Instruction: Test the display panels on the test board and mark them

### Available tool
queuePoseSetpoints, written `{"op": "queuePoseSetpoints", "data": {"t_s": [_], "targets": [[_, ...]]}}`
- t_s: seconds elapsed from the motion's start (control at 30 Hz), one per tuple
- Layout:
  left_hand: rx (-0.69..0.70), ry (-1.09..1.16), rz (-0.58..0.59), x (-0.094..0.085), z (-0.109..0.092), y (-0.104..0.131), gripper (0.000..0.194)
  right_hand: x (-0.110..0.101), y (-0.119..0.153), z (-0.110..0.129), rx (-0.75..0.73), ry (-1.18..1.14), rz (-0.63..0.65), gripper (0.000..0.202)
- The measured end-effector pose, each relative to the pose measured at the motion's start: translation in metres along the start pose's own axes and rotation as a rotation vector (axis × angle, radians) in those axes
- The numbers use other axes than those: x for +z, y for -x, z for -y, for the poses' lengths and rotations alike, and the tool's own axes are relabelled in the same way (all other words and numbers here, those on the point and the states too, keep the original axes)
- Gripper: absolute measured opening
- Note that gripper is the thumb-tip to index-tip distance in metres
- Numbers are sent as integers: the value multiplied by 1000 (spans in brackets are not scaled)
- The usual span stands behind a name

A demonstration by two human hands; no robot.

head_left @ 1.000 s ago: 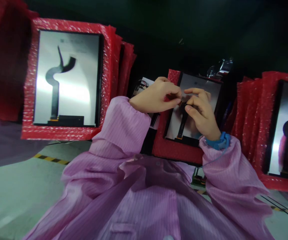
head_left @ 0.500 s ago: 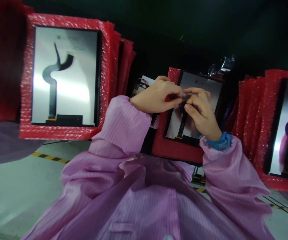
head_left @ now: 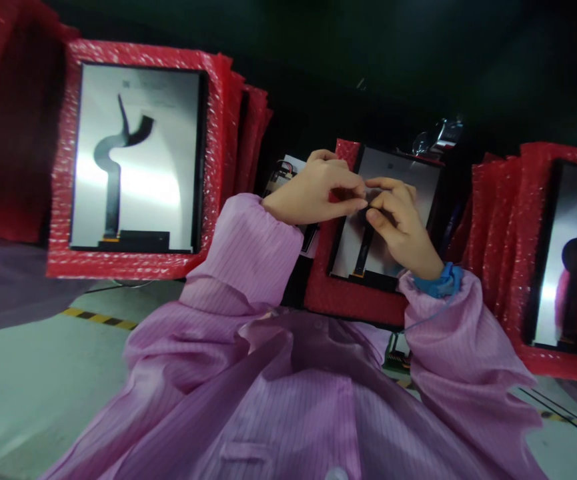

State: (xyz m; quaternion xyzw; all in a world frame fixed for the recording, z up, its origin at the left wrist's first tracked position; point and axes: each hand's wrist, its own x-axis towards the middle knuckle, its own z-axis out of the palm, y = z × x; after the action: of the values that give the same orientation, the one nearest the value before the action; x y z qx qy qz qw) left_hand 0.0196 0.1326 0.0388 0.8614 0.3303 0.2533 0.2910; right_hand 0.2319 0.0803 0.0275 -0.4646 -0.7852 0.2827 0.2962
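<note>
Head view | our left hand point(head_left: 315, 190) curled at the upper end of the ribbon cable point(head_left: 363, 252), whether gripping we cannot tell | our right hand point(head_left: 404, 230) pinches that end | display panel point(head_left: 382, 259) lies beneath both hands, on red bubble wrap point(head_left: 353, 299)

Silver-backed display panel point(head_left: 381, 257), black-edged, lying beneath the left hand point(head_left: 315, 191) and right hand point(head_left: 404, 227); its black ribbon cable point(head_left: 363, 250) runs up to their fingertips, end hidden.
</note>
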Motion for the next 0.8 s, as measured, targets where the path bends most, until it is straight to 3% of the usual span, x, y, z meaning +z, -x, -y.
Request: {"op": "queuePoseSetpoints", "data": {"t_s": [0.4,0.5,0.57,0.63,0.67,0.8], "targets": [[-13,-122,-67,12,-1,-3,13,5,1,0,28,26,-19,31],[-36,-203,-284,2,-13,8,18,7,3,1,34,-14,-67,32],[-102,-244,-492,-3,-25,28,22,8,5,4,46,-54,-146,35],[-183,-286,-621,-1,-38,54,23,8,6,6,63,-69,-240,37],[-200,-317,-614,3,-42,68,21,8,7,7,69,-68,-280,37],[-320,-568,-230,29,-48,111,29,6,8,8,81,-42,-368,34]]}}
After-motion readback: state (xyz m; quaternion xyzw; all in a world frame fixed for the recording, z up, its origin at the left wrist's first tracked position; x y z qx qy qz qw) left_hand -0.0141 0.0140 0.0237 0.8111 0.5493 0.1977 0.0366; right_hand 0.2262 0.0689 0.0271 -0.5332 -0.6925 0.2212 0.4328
